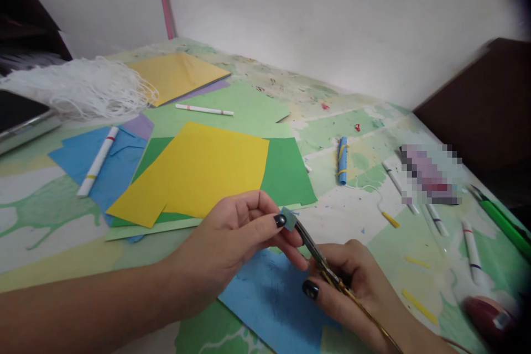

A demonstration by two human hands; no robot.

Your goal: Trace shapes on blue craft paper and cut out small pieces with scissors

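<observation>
Between the thumb and fingers of my left hand (244, 227) is a small blue paper piece (289, 219). My right hand (360, 282) is closed on a pair of scissors (321, 260) with dark blades and gold-coloured handles. The blade tips touch or overlap the lower right edge of the paper piece; I cannot tell whether they are cutting into it. Below both hands lies a blue sheet (274, 304) with darker smudges. Beyond my left hand, a yellow sheet (207, 168) rests over a green sheet (286, 171).
A blue paper roll (342, 160) with yellow strips is tied to white string. White markers (470, 251), yellow strips (418, 305) and a green-handled cutter (500, 221) lie at the right. White string (78, 88) is heaped at the left beside a dark device (25, 116).
</observation>
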